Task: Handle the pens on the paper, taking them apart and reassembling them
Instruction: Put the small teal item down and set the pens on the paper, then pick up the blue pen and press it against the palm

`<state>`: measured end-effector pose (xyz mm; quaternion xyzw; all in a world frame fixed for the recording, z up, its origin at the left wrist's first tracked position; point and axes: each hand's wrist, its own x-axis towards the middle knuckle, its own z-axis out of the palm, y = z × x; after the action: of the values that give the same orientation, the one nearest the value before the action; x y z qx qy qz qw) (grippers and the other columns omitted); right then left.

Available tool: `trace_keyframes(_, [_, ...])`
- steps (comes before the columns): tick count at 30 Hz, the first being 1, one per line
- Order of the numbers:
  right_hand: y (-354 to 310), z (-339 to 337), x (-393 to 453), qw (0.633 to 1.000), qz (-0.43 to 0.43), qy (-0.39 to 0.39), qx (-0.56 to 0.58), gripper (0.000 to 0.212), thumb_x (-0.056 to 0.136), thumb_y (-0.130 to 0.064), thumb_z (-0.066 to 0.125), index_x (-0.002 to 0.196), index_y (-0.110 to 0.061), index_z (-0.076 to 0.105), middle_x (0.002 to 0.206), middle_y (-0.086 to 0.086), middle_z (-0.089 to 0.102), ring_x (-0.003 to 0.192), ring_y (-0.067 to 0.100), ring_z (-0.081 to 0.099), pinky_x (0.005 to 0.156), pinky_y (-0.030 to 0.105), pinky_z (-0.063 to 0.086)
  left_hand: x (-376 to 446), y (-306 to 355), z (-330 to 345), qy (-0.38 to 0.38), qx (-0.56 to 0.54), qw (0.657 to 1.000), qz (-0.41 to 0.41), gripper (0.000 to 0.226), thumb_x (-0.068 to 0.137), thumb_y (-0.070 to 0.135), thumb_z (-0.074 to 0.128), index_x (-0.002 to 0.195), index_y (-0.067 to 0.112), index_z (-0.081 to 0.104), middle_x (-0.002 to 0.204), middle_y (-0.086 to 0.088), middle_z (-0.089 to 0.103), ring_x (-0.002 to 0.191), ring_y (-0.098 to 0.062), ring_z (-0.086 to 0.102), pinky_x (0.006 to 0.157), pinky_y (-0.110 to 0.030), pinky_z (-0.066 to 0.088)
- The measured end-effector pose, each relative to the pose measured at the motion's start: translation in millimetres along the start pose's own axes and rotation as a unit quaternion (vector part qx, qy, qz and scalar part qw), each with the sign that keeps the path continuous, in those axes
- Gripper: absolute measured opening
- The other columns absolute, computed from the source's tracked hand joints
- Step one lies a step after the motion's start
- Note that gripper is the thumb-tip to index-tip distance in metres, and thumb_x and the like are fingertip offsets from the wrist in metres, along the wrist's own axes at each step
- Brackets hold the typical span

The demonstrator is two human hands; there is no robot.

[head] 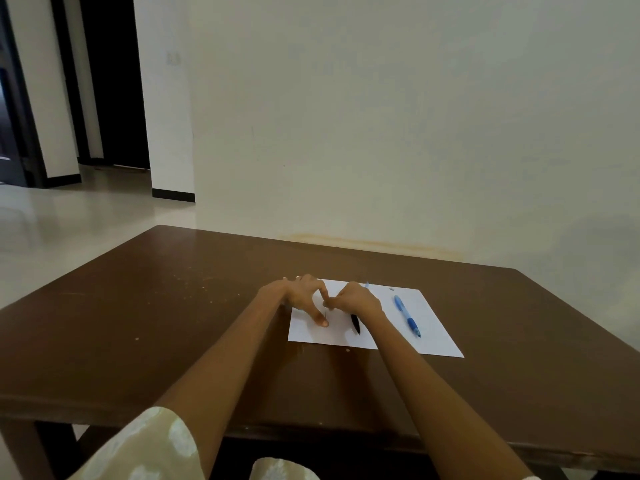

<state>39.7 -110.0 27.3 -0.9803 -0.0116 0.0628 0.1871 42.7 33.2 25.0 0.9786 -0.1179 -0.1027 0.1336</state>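
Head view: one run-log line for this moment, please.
phase: pen part handling | left hand: pinching thin rod | right hand: pinching rod top | blue pen: whole, on paper | black pen part: on paper

Pen [407,315] on paper [433,336], table [173,323] beneath

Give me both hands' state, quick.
Left hand: fingers curled, pinching a thin refill upright on the paper.
Right hand: pinching the refill's top.

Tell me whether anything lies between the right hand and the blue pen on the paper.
Nothing visible does. The blue pen lies alone on the paper, to the right of the right hand; only bare paper separates them. The black pen part sits on the hand's near side, out of that path.
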Motion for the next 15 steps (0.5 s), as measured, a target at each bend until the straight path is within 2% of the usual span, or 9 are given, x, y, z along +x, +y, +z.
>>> trace_keyframes(7, [-7.3,1.9,5.1,0.999,0.039,-0.01,0.012,0.061,0.081,-0.041,0.069,0.131,-0.013,0.048,0.13,0.007,0.056,0.121,0.025,0.053,0.098,0.033,0.04,-5.7,-0.5,1.9,0.016,-0.027,0.999,0.004,0.059,0.068,0.053,0.074,0.119,0.035,0.049,0.149,0.002,0.023,0.141,-0.023,0.016,0.113,-0.059,-0.003])
trace_keyframes(9, [-4.8,-1.7,6.1,0.998,0.035,-0.006,0.045,0.058,0.081,-0.037,0.069,0.129,-0.011,0.049,0.126,0.009,0.057,0.118,0.025,0.054,0.099,0.035,0.042,-8.8,1.2,1.8,0.035,-0.039,0.999,0.012,0.063,0.069,0.051,0.074,0.123,0.033,0.047,0.151,0.002,0.02,0.142,-0.021,0.013,0.112,-0.058,-0.005])
trace_keyframes(11, [0.8,-10.0,3.7,0.995,0.028,0.001,0.095,0.045,0.082,-0.031,0.068,0.118,-0.009,0.052,0.112,0.01,0.059,0.11,0.026,0.057,0.097,0.036,0.047,-12.8,5.8,-0.3,0.071,-0.069,0.995,0.025,0.065,0.072,0.05,0.072,0.127,0.03,0.044,0.15,0.002,0.022,0.141,-0.019,0.016,0.113,-0.056,-0.002])
trace_keyframes(13, [11.4,-21.9,0.2,0.987,0.021,0.028,0.154,0.022,0.084,-0.026,0.065,0.092,-0.009,0.054,0.084,0.007,0.054,0.089,0.023,0.055,0.076,0.031,0.048,-15.6,14.7,-4.2,0.117,-0.121,0.985,0.036,0.062,0.076,0.05,0.069,0.128,0.028,0.043,0.146,0.003,0.029,0.137,-0.019,0.026,0.115,-0.054,0.007])
trace_keyframes(14, [18.5,-29.1,-2.5,0.981,0.021,0.046,0.186,0.02,0.084,-0.024,0.062,0.078,-0.009,0.051,0.072,0.005,0.047,0.078,0.022,0.05,0.063,0.028,0.041,-15.9,21.7,-6.2,0.138,-0.152,0.978,0.039,0.059,0.078,0.05,0.067,0.127,0.027,0.044,0.145,0.002,0.033,0.134,-0.019,0.031,0.115,-0.054,0.013])
trace_keyframes(15, [26.0,-36.3,-4.5,0.974,0.023,0.068,0.214,0.024,0.084,-0.023,0.06,0.069,-0.009,0.048,0.065,0.003,0.041,0.068,0.021,0.045,0.056,0.026,0.033,-14.9,29.8,-7.9,0.153,-0.18,0.971,0.039,0.055,0.08,0.049,0.064,0.126,0.026,0.045,0.143,0.002,0.036,0.132,-0.02,0.035,0.113,-0.053,0.02])
